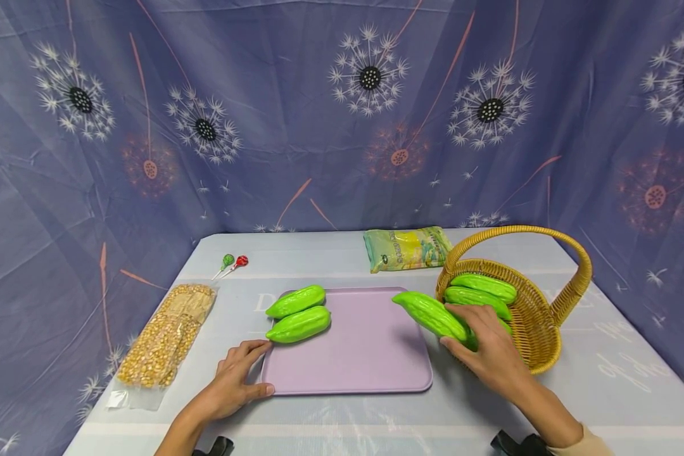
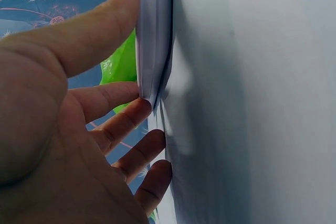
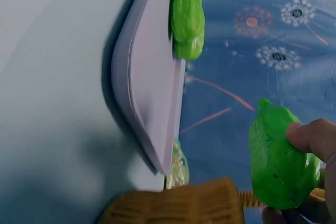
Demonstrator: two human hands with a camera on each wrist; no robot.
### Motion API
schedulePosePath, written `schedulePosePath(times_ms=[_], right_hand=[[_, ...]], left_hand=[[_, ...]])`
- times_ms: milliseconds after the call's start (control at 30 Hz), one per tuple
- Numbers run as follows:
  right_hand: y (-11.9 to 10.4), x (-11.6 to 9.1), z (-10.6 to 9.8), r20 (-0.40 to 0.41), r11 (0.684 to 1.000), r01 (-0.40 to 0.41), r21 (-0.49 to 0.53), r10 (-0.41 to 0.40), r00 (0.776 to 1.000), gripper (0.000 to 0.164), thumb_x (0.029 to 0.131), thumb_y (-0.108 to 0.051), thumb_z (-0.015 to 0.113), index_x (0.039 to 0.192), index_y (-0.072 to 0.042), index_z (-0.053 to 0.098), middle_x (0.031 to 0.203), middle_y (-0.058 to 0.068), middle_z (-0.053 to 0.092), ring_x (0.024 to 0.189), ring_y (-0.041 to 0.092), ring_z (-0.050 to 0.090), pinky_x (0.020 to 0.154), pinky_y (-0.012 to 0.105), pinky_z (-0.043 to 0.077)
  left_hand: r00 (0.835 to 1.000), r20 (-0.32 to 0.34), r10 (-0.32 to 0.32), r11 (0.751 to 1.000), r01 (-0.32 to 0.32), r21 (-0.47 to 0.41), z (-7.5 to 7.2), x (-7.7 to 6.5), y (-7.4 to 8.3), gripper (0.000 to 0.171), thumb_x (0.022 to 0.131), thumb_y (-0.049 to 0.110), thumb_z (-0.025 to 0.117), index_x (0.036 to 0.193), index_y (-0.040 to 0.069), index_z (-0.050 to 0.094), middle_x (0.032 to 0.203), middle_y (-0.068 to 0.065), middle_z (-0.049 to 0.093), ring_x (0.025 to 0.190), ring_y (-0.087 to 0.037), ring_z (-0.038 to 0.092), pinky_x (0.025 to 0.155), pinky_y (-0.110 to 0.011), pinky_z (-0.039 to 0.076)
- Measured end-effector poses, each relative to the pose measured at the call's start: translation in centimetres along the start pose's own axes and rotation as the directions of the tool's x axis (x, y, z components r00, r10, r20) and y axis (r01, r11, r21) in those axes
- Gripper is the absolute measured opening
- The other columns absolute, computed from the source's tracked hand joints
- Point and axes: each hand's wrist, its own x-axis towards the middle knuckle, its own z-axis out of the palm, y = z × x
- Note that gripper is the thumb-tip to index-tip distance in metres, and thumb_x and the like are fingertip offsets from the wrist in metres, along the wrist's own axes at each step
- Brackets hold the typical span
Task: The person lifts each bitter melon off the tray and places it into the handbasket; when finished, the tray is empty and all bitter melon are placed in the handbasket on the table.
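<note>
Between thumb and fingers, my right hand (image 1: 490, 345) grips a bright green bitter melon (image 1: 433, 315), its pointed tip over the right edge of a pale purple tray (image 1: 370, 342). In the right wrist view the melon (image 3: 278, 156) hangs above the table. At the tray's left side, my left hand (image 1: 236, 380) touches the rim with thumb and fingertips, fingers fairly straight. Two more bitter melons (image 1: 299, 324) lie side by side on the tray's upper left. Several others (image 1: 484, 287) sit in a golden wicker basket (image 1: 538, 335) just behind my right hand.
The basket's tall handle (image 1: 581, 285) arches up at the right. A green and yellow packet (image 1: 409, 248) lies at the back. On the left are a bag of corn kernels (image 1: 168, 335) and two lollipops, one green (image 1: 228, 259), one red (image 1: 242, 261). A patterned curtain (image 1: 296, 126) hangs behind the table.
</note>
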Motion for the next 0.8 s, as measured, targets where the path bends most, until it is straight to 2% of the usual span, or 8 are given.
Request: schedulePosePath(times_ms=[200,500,700,800], right_hand=[[1.2,-0.7,-1.1,-0.037,0.999,-0.034,-0.019,0.034,0.999,0.062,0.063,-0.010,0.084,0.120,-0.006,0.062,0.111,0.010,0.063,0.100,0.021,0.050,0.093,0.011,0.026],[2.5,-1.7,-2.4,-0.095,0.997,-0.064,-0.031,0.061,0.994,0.062,0.060,-0.007,0.084,0.119,-0.006,0.063,0.107,0.010,0.060,0.101,0.024,0.049,0.095,0.002,0.019],[3.4,-2.5,-2.9,-0.111,0.995,-0.081,-0.054,0.074,0.991,0.060,0.060,-0.006,0.083,0.117,-0.005,0.064,0.107,0.013,0.059,0.099,0.026,0.049,0.093,0.009,0.024],[3.7,-2.8,-3.2,-0.109,0.992,-0.111,-0.064,0.103,0.989,0.060,0.061,-0.004,0.083,0.117,-0.004,0.063,0.107,0.015,0.058,0.099,0.026,0.049,0.089,0.018,0.029]], left_hand=[[1.000,0.012,-0.008,1.000,0.008,-0.004,0.0,0.0,0.0,0.075,0.073,0.038,0.077,0.136,0.007,0.049,0.137,-0.008,0.045,0.119,-0.024,0.037,0.083,-0.035,0.024],[1.000,0.016,-0.015,1.000,0.015,-0.007,0.1,0.0,-0.1,0.075,0.073,0.037,0.077,0.136,0.007,0.049,0.137,-0.006,0.044,0.120,-0.024,0.036,0.082,-0.034,0.024],[1.000,0.011,-0.010,1.000,0.010,0.000,0.2,0.0,-0.2,0.075,0.073,0.038,0.077,0.136,0.008,0.050,0.137,-0.006,0.045,0.121,-0.024,0.036,0.084,-0.035,0.025],[1.000,0.007,-0.009,1.000,0.009,0.000,0.2,0.0,-0.2,0.075,0.072,0.037,0.077,0.136,0.008,0.050,0.137,-0.006,0.045,0.121,-0.025,0.036,0.084,-0.035,0.025]])
